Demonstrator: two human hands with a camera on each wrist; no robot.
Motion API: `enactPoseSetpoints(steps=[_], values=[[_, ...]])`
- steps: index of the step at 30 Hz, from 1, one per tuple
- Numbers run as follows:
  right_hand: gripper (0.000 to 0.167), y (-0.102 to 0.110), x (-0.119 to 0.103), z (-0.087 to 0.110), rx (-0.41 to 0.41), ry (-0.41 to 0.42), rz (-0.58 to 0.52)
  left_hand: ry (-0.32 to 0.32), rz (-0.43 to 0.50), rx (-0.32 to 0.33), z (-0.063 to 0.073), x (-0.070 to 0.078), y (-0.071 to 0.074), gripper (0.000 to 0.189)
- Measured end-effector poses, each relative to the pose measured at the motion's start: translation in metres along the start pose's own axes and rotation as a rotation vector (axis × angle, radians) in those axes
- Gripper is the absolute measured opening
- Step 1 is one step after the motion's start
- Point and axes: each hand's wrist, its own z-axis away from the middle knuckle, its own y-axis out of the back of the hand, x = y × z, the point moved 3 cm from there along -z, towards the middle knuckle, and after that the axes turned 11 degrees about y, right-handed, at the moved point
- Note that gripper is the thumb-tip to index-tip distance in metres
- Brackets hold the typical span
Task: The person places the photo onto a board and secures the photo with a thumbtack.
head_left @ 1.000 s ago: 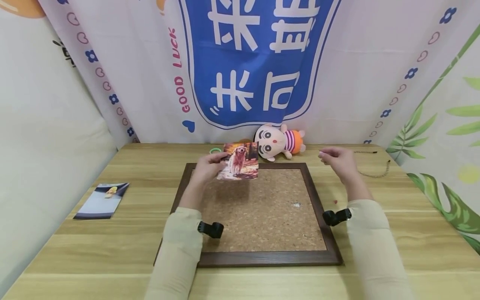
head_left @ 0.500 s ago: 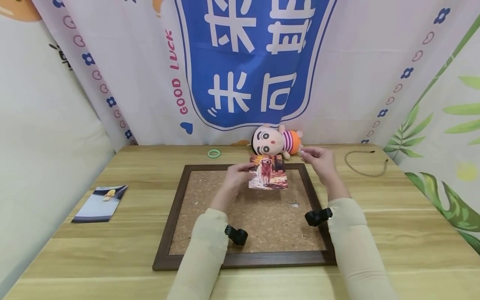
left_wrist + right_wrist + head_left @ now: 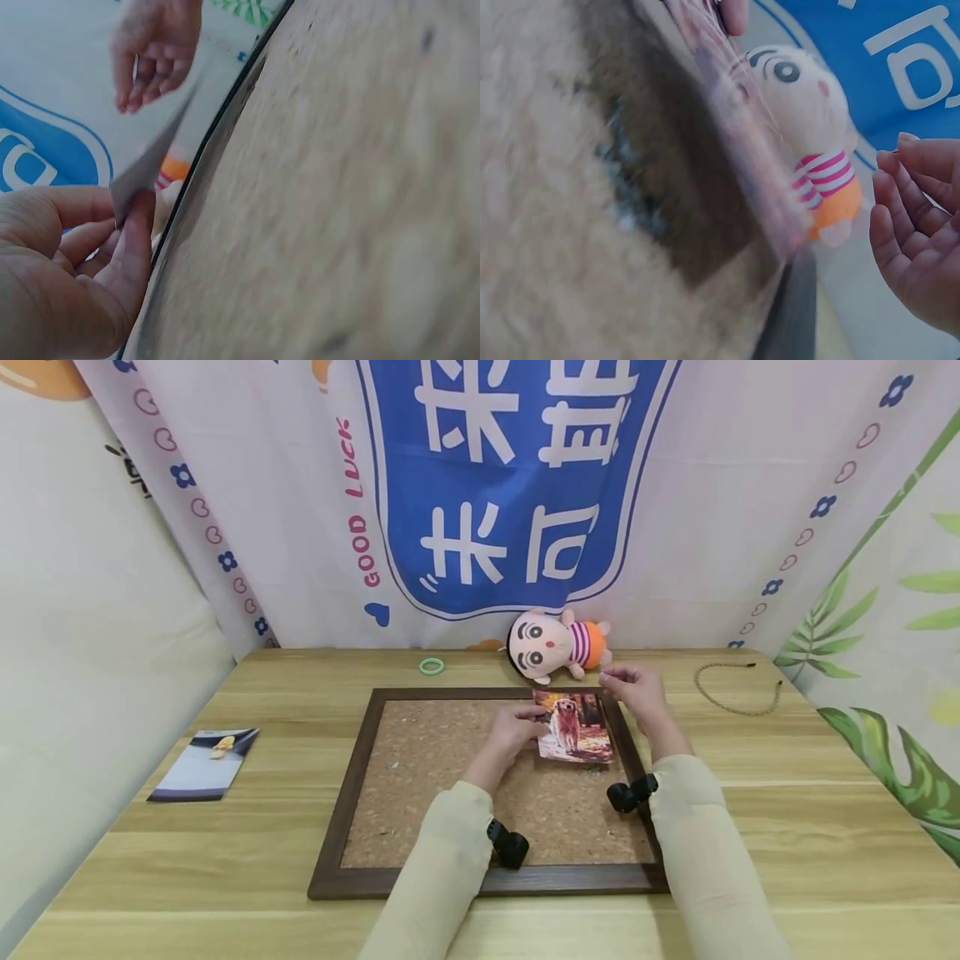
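Note:
A photo (image 3: 576, 727) of a golden dog is pinched at its left edge by my left hand (image 3: 508, 739), thumb against fingers. In the left wrist view the photo (image 3: 154, 161) is edge-on, tilted and apart from the cork. Below it lies a framed corkboard (image 3: 435, 777); the photo is over its upper right part. My right hand (image 3: 641, 697) is just right of the photo, above the frame's far right corner. Between its thumb and forefinger is a tiny pin-like thing (image 3: 895, 151), mostly hidden by the fingertips.
A plush doll (image 3: 555, 645) lies behind the board, with a green ring (image 3: 431, 667) to its left. A second picture card (image 3: 206, 766) lies at the left. A braided band (image 3: 738, 700) rests at the back right. Silvery specks (image 3: 634, 191) mark the cork.
My left hand has carried the photo rightward and a little nearer, from the board's upper middle to its upper right. My right hand has come in leftward, close to the photo.

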Motion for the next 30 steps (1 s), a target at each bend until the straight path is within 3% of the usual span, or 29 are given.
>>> enactPoseSetpoints(steps=[4,8,17,20,25,30], values=[[0.022,0.000,0.016,0.001,0.012,-0.025,-0.006,-0.030,-0.057,0.035,-0.002,-0.003,-0.002,0.032],[0.029,-0.005,-0.003,0.011,0.014,-0.105,0.049,-0.050,-0.157,0.072,-0.003,-0.004,-0.002,0.032],[0.027,-0.009,0.004,0.012,0.025,-0.172,0.056,-0.165,-0.599,0.179,-0.003,0.001,-0.006,0.029],[0.028,-0.012,0.004,0.011,0.016,-0.163,0.052,-0.205,-0.691,0.201,-0.001,0.003,-0.007,0.029],[0.028,-0.020,0.004,0.011,-0.012,-0.138,0.041,-0.246,-0.730,0.193,0.001,0.003,-0.008,0.029],[0.023,-0.025,0.009,0.010,-0.049,-0.117,0.073,-0.247,-0.767,0.195,0.002,0.003,-0.010,0.030]])
